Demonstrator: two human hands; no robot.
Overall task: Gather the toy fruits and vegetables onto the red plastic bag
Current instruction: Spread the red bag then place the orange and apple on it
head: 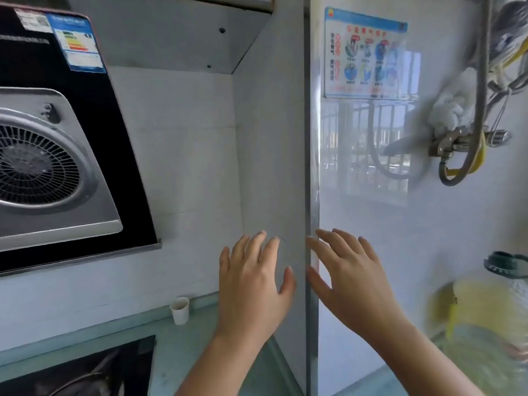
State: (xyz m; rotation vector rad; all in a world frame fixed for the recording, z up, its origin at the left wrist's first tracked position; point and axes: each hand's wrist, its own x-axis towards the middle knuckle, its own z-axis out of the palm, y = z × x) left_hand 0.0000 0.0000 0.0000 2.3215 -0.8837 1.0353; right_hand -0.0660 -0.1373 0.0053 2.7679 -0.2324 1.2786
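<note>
No toy fruit, vegetable or red plastic bag shows in the head view. My left hand [253, 277] is raised in front of a grey wall corner, fingers spread and straight, holding nothing. My right hand [347, 274] is raised beside it, just right of the metal corner strip [312, 195], fingers also spread and empty. The two hands are close but apart.
A black range hood [57, 155] with a round fan fills the left. A white paper cup [180, 310] stands on the pale counter by the black stove top [85, 372]. A safety poster [364, 52], gas pipes [463, 147] and a yellowish bottle [485, 324] are at the right.
</note>
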